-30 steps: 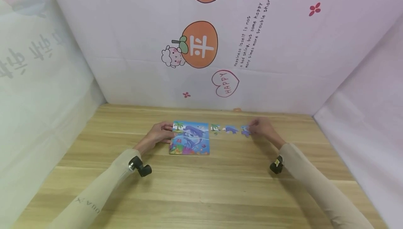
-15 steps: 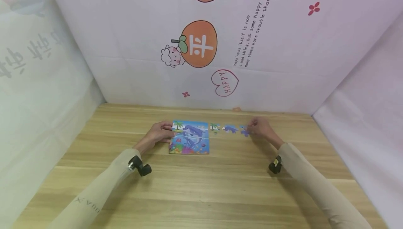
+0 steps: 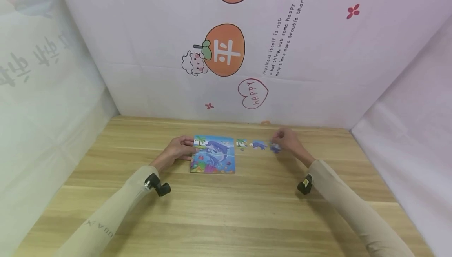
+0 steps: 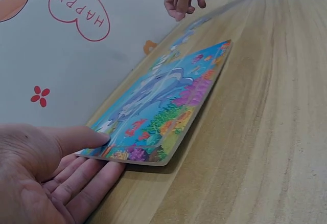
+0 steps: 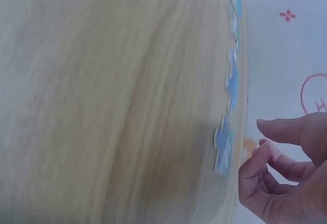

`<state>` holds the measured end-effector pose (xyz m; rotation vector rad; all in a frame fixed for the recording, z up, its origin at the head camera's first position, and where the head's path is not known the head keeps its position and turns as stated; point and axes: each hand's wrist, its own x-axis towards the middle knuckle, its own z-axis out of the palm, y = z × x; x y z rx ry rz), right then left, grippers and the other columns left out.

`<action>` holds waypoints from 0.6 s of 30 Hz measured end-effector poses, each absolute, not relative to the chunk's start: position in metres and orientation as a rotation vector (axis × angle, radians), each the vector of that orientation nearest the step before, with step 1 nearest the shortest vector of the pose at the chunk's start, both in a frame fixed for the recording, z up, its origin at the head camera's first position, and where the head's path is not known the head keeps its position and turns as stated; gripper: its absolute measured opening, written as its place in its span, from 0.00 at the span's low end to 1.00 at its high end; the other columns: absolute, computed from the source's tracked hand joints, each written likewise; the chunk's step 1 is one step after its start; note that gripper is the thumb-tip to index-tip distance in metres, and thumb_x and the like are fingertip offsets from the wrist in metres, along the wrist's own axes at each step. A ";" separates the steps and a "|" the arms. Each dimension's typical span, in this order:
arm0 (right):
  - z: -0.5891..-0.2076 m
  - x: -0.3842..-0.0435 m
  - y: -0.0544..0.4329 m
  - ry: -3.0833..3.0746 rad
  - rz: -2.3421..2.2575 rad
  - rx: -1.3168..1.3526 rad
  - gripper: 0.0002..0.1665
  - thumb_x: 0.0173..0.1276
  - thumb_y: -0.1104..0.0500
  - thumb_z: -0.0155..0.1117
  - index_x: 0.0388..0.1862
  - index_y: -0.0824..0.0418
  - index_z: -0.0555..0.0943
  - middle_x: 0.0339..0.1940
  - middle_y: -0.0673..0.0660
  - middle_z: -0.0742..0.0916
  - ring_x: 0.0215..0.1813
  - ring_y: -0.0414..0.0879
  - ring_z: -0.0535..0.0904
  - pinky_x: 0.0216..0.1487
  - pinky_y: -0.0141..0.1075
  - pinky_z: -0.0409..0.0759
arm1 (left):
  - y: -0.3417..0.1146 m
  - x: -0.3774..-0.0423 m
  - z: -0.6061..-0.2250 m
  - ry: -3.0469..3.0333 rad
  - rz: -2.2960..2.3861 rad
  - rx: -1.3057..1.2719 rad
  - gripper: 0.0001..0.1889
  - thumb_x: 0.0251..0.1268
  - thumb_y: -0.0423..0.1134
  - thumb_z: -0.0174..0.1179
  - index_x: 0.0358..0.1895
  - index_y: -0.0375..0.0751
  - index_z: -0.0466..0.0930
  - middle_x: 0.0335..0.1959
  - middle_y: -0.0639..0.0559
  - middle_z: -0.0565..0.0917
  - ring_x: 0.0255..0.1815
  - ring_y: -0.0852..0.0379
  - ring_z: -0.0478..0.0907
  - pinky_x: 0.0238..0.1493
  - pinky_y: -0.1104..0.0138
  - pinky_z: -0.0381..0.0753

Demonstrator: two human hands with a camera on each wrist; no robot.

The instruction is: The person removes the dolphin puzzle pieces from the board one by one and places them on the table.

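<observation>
A dolphin-picture puzzle board (image 3: 213, 159) lies near the back of the table. My left hand (image 3: 178, 148) pinches its left edge, with the thumb (image 4: 84, 138) on top and the other fingers beneath; in the left wrist view the board looks slightly tilted up. To its right, three puzzle pieces stand in a row: one with a palm tree (image 3: 241, 143), one with a dolphin (image 3: 259, 145), and a blue-purple one (image 3: 275, 148) farthest right. Over that last piece hovers my right hand (image 3: 287, 139). Thumb and bent fingers are apart, holding nothing, in the right wrist view (image 5: 283, 168).
A white printed cloth wall (image 3: 318, 100) rises right behind the row of pieces. More cloth hangs at the left (image 3: 70, 72) and right (image 3: 416, 112) sides. The wooden tabletop (image 3: 229, 214) stretches toward me.
My right hand has shifted slightly left, from the right edge of the last puzzle piece to over it. The left hand and the board have stayed in place.
</observation>
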<state>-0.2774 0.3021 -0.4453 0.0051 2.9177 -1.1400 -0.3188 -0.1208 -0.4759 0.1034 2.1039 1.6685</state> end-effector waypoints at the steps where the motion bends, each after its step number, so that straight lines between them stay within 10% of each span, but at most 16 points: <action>1: -0.444 -0.277 0.300 2.909 -1.156 -0.003 0.11 0.75 0.64 0.65 0.47 0.73 0.80 0.43 0.67 0.87 0.40 0.52 0.83 0.36 0.31 0.82 | -0.121 -0.320 -0.476 2.097 1.666 0.104 0.31 0.70 0.32 0.69 0.73 0.29 0.69 0.67 0.33 0.73 0.45 0.54 0.85 0.43 0.66 0.93; 18: -0.437 -0.285 0.232 2.816 -1.211 -0.135 0.07 0.75 0.63 0.66 0.43 0.69 0.82 0.43 0.63 0.85 0.39 0.51 0.83 0.37 0.36 0.87 | -0.129 -0.325 -0.476 1.905 1.691 0.054 0.32 0.75 0.29 0.61 0.79 0.32 0.62 0.75 0.33 0.68 0.43 0.56 0.87 0.46 0.63 0.93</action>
